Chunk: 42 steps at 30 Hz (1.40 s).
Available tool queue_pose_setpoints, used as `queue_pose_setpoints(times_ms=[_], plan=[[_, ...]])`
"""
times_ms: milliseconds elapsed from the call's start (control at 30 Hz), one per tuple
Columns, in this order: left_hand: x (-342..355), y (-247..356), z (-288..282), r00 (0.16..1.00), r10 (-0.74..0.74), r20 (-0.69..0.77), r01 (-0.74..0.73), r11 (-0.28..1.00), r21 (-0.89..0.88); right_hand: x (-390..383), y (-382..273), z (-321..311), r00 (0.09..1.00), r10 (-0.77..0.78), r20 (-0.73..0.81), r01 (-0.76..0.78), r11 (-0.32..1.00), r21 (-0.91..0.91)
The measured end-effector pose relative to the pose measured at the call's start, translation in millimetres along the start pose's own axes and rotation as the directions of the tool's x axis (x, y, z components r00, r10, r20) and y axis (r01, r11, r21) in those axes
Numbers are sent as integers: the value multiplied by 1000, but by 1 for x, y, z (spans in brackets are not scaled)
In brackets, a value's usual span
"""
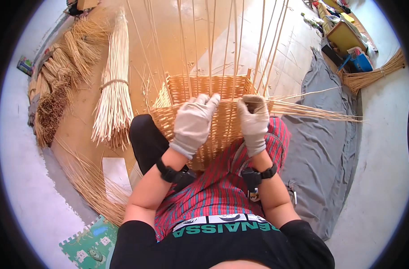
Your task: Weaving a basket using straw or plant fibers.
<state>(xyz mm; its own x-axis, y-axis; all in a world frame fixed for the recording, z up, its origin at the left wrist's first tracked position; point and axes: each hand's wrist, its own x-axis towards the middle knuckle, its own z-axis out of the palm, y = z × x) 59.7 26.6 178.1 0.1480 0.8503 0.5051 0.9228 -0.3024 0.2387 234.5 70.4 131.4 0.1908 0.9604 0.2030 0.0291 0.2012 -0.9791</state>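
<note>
Basket (224,127) was held at rim by left grip (193,123); right grip's (254,117) hold couldn't be told. Green lettering (221,228) was noted on black shirt (222,246).

basket (223,129) partly hidden by left hand (194,120), tall canes (210,58) cut at top edge

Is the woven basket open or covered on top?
Open: no lid covers the basket, and the inner face of its far wall shows beyond the left hand.

"Bright in here, isn't it?"

"Very; pale glare washes over the floor (297,44) beyond the basket (224,130)."

"The walls (386,143) bow into a dark, blurry rim."

"Yet the basket's weave looks crisp."
</note>
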Motion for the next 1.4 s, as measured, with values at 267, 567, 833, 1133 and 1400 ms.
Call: queue_pose_setpoints(times_ms=[267, 567, 833, 1133, 1400], plan=[[14, 5, 18, 994, -96, 50, 102, 986, -132, 1, -22, 1, 914, -404, 28, 356, 767, -534], [16, 4, 20, 993, -110, 52, 117, 983, -142, -17, -12, 8, 808, -546, 223, 583, 683, -441], [13, 0, 25, 989, -120, 80, 131, 981, -146, -17, -16, -2, 720, -550, 422, 689, 501, -523], [15, 3, 16, 987, -114, 109, 122, 991, -62, -38, -23, -13, 776, -403, 485, 597, 718, -358], [-4, 16, 6, 978, -126, 166, 129, 992, -7, -36, -26, -42, 832, -460, 311, 554, 656, -513]])
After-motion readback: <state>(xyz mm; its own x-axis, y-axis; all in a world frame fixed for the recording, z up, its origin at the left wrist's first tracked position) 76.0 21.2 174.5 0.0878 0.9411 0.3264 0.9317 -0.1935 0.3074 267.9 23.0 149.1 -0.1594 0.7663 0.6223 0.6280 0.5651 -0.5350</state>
